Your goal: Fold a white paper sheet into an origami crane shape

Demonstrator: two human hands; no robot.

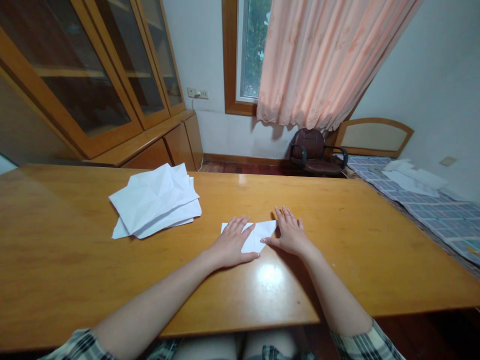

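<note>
A small folded white paper [258,236] lies on the wooden table [356,250] in front of me. My left hand [231,243] rests flat on its left part, fingers stretched out and spread. My right hand [288,233] lies flat at the paper's right end, fingers spread, thumb pressing on the paper's lower edge. Neither hand grips anything. Part of the paper is hidden under both palms.
A loose pile of creased white sheets [155,202] lies on the table to the left. Behind the table stand a glass-door cabinet [93,75], an office chair [315,152] under a pink curtain [322,60], and a bed [431,200] at right.
</note>
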